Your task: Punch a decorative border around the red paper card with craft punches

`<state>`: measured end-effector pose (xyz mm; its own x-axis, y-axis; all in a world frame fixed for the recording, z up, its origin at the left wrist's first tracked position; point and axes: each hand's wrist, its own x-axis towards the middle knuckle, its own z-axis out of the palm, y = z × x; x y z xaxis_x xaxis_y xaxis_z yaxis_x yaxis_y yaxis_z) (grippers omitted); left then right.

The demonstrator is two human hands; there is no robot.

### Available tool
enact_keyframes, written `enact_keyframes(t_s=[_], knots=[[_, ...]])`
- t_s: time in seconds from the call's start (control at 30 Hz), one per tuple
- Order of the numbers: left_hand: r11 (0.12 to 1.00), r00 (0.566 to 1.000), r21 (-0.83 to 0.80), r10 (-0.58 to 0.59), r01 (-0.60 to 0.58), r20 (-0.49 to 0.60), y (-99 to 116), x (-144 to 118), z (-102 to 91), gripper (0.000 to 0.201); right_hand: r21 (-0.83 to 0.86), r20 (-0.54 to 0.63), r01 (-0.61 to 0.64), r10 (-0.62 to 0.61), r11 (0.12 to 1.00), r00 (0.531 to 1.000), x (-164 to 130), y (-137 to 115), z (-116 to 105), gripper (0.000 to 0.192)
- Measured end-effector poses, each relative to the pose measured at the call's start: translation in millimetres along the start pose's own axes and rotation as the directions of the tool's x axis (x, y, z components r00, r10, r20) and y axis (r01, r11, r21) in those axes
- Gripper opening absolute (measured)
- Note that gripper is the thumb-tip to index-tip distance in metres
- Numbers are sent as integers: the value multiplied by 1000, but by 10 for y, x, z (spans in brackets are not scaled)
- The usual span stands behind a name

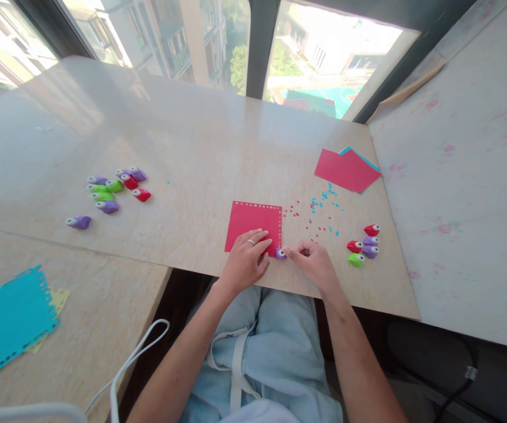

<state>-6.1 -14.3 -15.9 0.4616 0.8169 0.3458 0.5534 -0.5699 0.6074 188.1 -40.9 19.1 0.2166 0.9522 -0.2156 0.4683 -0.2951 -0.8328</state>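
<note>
Red paper square (253, 223) near the bench (200, 147) front edge, bare bench wide open beyond it, left hand (245, 258) flat on its lower edge, right hand (312, 261) pinching a small purple punch (280, 254) at its corner, punch mostly hidden by fingers

The red paper square (253, 226) on the beige, faintly veined marble table (183, 147) carries a line of small punched holes along its top and right edges, and a purple punch (280, 254) sits at its lower right corner. To the right of that square lie scattered red and turquoise paper dots (319, 211), a cluster of red, purple and green punches (365, 244), and a red sheet over a turquoise one (347, 170). Far to its left are more purple, green and red punches (112, 191) and a turquoise sheet with hole-dotted edges (9, 317) over a pale yellow one.
</note>
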Motion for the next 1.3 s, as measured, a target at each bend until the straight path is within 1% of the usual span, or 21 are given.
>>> enact_keyframes(t_s=[0.1,0.17,0.2,0.27,0.3,0.37,0.47,0.57,0.73,0.87,0.93,1.03,1.13,1.23,1.3], knots=[[1000,1000,7,-2,2,-2,0,-4,3,32,118,-88,2,9,993,996,-61,51,26,46],[1000,1000,14,-4,4,-4,0,-7,9,31,152,-91,48,-34,987,995,-123,93,66,42],[1000,1000,16,-6,6,-7,0,-8,13,30,129,-80,85,-75,988,994,-155,113,91,44],[1000,1000,17,-10,10,-11,-2,-8,19,29,-1,-54,181,-181,983,982,-206,145,145,51],[1000,1000,17,-10,10,-13,-4,-8,21,29,-81,-47,226,-230,971,972,-222,157,169,50],[1000,1000,15,-12,12,-18,-8,-8,21,29,-202,-46,280,-295,939,955,-233,174,201,41],[1000,1000,14,-17,18,-22,-13,-10,15,30,-256,-70,305,-332,917,941,-219,200,199,36],[1000,1000,14,-18,19,-19,-16,-15,11,31,-289,-105,312,-354,905,929,-210,253,137,36],[1000,1000,18,-9,10,-26,-25,-21,25,30,-324,-167,291,-357,900,919,-231,416,-49,38],[1000,1000,14,-7,7,-29,-31,-16,32,30,-351,-252,285,-383,892,889,-251,555,-204,42],[1000,1000,12,-7,7,-27,-28,-11,26,29,-375,-289,263,-382,889,878,-252,605,-269,44],[1000,1000,10,-9,10,-21,-17,-4,7,30,-391,-350,197,-343,899,872,-236,655,-352,48],[1000,1000,18,-11,11,-14,-6,1,-12,29,-375,-429,104,-272,921,861,-212,682,-420,53],[1000,1000,30,-11,11,-12,-3,3,-14,28,-340,-510,24,-205,940,835,-218,682,-456,56],[999,1000,35,-8,9,-16,-8,2,-5,28,-316,-553,14,-197,948,810,-249,668,-449,56]])
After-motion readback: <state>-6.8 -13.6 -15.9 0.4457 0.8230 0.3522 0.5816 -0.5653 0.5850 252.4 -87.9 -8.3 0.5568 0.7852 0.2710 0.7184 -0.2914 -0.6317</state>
